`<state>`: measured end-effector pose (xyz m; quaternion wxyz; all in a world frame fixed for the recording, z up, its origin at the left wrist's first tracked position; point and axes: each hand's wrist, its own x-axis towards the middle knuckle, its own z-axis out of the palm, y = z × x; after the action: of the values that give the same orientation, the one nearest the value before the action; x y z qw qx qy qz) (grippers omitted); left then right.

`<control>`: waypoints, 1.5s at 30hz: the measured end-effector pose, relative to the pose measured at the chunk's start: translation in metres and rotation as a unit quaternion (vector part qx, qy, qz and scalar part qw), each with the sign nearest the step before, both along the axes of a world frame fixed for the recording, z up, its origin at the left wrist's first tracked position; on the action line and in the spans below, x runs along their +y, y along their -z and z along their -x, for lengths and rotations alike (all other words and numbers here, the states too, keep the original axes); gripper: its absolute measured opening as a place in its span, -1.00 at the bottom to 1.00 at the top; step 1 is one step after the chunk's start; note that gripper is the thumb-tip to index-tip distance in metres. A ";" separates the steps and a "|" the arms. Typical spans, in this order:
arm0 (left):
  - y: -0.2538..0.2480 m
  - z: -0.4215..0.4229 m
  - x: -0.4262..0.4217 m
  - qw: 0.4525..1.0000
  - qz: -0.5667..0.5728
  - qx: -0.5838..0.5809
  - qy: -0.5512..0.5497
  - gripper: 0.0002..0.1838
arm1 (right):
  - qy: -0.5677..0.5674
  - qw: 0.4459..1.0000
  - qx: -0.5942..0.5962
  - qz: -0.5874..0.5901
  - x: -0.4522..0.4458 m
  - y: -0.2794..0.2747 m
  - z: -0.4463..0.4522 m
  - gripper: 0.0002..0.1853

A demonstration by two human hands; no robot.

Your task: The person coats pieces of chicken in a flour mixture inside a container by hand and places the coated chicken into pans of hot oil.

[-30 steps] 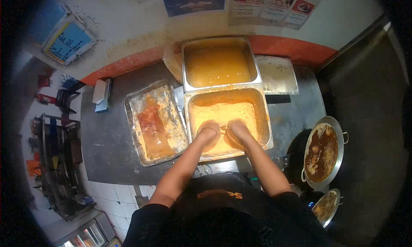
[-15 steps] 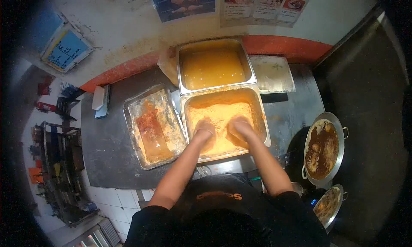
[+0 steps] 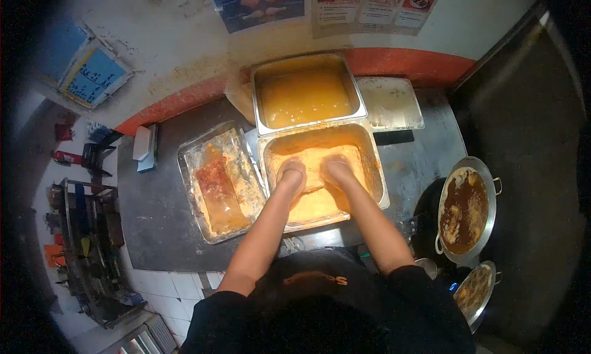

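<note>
Both hands are down in a steel pan (image 3: 383,191) of pale orange powder (image 3: 314,210). My left hand (image 3: 292,171) is at the pan's left side, its fingers sunk in the powder or hidden behind the hand. My right hand (image 3: 337,169) is a little to the right, its fingertips likewise out of sight. A ridge of powder lies between the two hands. Whether either hand grips anything cannot be made out. Directly behind is a second steel pan (image 3: 363,112) with yellow-brown liquid (image 3: 306,99).
A messy metal tray (image 3: 212,235) with a clear bag of reddish contents (image 3: 217,185) lies left of the pans. A pale flat container (image 3: 388,105) stands back right. Two round pans, one (image 3: 465,209) with brown oil, sit at the right. A rack (image 3: 92,249) stands far left.
My hands have moved slightly back in the powder from the pan's front part, and the powder between them has shifted. The view has also tilted a little.
</note>
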<state>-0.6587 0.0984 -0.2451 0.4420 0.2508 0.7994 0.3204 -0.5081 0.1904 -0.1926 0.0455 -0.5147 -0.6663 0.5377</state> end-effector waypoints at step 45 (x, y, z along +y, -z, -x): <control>-0.070 -0.031 -0.002 0.960 -0.128 -0.143 -0.206 -0.80 | -0.188 0.895 -0.088 -0.395 0.016 0.058 0.032 -0.80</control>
<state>-0.6278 0.0967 -0.1746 0.4408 0.0869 0.7144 0.5364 -0.5402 0.2061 -0.2503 0.0845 -0.3651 -0.9094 0.1806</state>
